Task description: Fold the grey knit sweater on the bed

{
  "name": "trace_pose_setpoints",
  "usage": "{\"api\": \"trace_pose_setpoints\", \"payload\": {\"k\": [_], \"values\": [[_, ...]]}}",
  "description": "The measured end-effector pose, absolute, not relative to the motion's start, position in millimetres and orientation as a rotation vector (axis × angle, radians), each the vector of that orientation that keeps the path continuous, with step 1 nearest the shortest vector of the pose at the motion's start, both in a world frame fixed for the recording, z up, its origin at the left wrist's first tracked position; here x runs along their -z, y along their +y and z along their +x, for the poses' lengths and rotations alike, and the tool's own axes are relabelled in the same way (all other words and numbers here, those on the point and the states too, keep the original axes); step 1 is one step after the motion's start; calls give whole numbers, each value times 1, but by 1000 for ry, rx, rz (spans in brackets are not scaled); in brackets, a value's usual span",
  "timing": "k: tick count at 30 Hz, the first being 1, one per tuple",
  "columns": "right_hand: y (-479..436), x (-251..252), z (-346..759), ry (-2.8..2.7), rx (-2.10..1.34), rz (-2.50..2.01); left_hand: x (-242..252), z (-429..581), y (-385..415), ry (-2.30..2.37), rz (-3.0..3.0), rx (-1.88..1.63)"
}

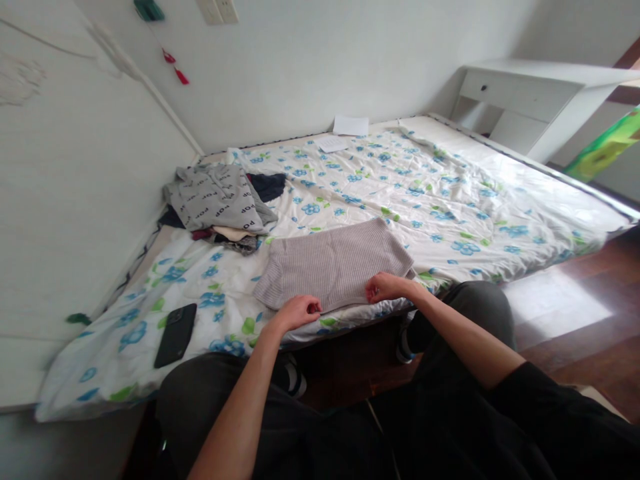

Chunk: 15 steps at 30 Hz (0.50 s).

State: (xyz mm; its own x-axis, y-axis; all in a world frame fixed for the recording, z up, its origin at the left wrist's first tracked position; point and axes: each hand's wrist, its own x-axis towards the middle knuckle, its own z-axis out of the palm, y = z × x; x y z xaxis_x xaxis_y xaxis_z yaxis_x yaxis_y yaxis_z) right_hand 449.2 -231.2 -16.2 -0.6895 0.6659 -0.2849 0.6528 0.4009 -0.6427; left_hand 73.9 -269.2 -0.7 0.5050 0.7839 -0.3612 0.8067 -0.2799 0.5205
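A grey-beige ribbed knit sweater [333,263] lies folded and fairly flat on the flowered sheet, close to the bed's front edge. At its near edge, left of the middle, my left hand [299,312] has its fingers curled in on the fabric. My right hand [386,288] sits farther right on the same near edge, its fingers bent and closed on the knit. The fingertips of both hands are partly hidden.
A pile of clothes topped by a grey printed garment [220,200] lies at the back left. A black phone [175,335] rests at the front left. Papers [351,125] lie by the wall. A white desk [525,93] stands beyond the flowered sheet [465,227].
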Motion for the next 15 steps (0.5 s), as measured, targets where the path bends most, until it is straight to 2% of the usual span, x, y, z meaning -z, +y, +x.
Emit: {"api": "trace_pose_setpoints", "payload": {"k": [6,9,13,15], "values": [[-231,20,441,-2625,-1236,-1310,-1,79,-269,1308,2083,75],[-226,19,451,-2596,-1188,-1361,-9,66,-265,1389,2072,-80],[-211,16,494,-2285,-817,-1754,-16,21,-259,1883,2021,-435],[-203,16,522,-2035,-625,-2018,-15,-4,-259,2196,1877,-459]]}}
